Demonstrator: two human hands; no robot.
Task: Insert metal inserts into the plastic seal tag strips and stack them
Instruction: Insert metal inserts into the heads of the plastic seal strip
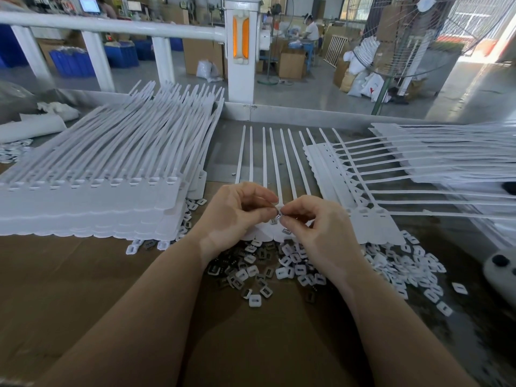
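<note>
- small metal insert point(277, 217) pinched right between the two sets of fingertips, just above the flat heads of the seal tag strip point(275, 163) lying in the middle of the bench.
- thin, shiny, squarish bit of metal; too small to make out more.
- strip white plastic, smooth: a row of long narrow tails fanning away, joined at broad flat heads with slotted sockets near the hands.
- left hand point(237, 213) curled, thumb and forefinger closed on the insert from the left, other fingers tucked under.
- right hand point(321, 227) curled too, fingertips meeting the insert from the right; whether gripping it or only touching, cannot tell.
- loose pile of parts point(279, 268) just below the wrists: dark metal squares mixed with white plastic squares, each with a slot.
- tall stack of strips point(92, 180) to the left, heads lined up toward the near edge, tails sloping away.
- another stack point(435, 152) on the right, turned sideways, tails crossing the middle strip's tails.
- brown cardboard point(83, 289) under the forearms, matte and creased.
</note>
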